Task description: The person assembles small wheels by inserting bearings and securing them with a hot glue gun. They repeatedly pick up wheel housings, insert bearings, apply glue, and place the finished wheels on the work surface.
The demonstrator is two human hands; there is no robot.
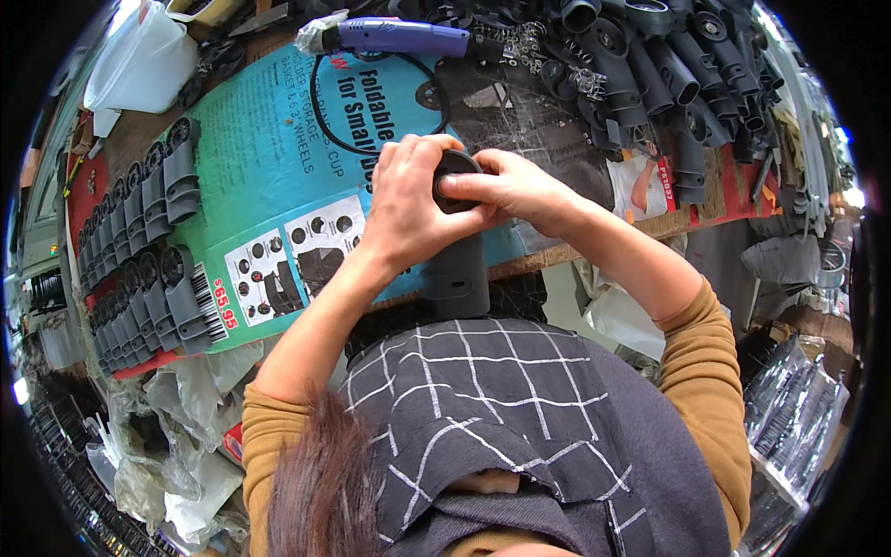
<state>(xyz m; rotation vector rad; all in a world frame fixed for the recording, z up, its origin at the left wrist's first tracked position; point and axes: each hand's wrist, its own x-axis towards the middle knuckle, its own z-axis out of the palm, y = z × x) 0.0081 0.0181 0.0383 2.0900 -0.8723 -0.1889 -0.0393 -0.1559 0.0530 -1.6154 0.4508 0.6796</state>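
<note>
- Nearest the person, a dark grey plastic tube part (pixel 457 269) stands upright against the near edge of the worktop (pixel 594 243), its round black head at the top.
- The left hand (pixel 408 200) wraps the head from the left, its fingers (pixel 419 147) curled together over the top rim.
- The right hand (pixel 515 190) comes in from the right; its fingers (pixel 464 188) are pressed together on the round face of the head, touching the left hand.
- Under the hands lies a teal printed cardboard sheet (pixel 269 186), covering the middle of the worktop.
- Along the left edge, rows of grey tube parts (pixel 148 251) lie side by side on the sheet.
- At the far edge, a purple power tool (pixel 399 37) lies on its side, its black cord (pixel 371 111) looping over the sheet.
- In the far right corner sits a heap of dark tube parts (pixel 659 74).
</note>
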